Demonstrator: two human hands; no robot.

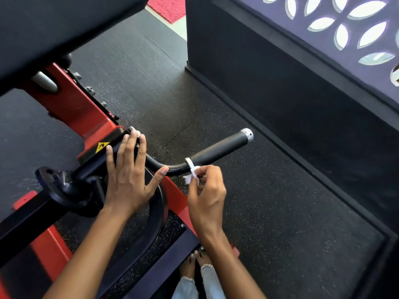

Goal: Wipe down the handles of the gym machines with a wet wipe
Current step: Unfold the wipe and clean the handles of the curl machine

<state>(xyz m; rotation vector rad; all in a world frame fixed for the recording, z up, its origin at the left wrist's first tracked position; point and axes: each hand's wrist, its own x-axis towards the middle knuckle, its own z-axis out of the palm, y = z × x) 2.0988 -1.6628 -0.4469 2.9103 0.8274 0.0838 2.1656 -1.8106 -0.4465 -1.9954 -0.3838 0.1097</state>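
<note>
At centre frame, a black curved handle (218, 151) juts out from a red and black gym machine (86, 117), its padded grip ending in a silver cap (247, 133); a silver ring (188, 162) marks the inner end of the grip. Right hand (207, 197): fingers curled, pinching a small white wet wipe (192, 176) against the underside of the bar just beside the silver ring; wipe crumpled, partly hidden by the fingers. Left hand (127, 175): fingers straight and spread, palm resting flat on the black arm of the machine near the pivot, thumb stretched toward the bend of the bar; holds nothing. Yellow warning sticker (102, 147) sits on the machine just left of the left hand's fingers. Below: black speckled rubber floor (269, 212); two bare feet (197, 264) with light jean hems at bottom edge. Upper right: dark wall (280, 83) with leaf-shaped cut-outs (345, 24) letting light through.
</note>
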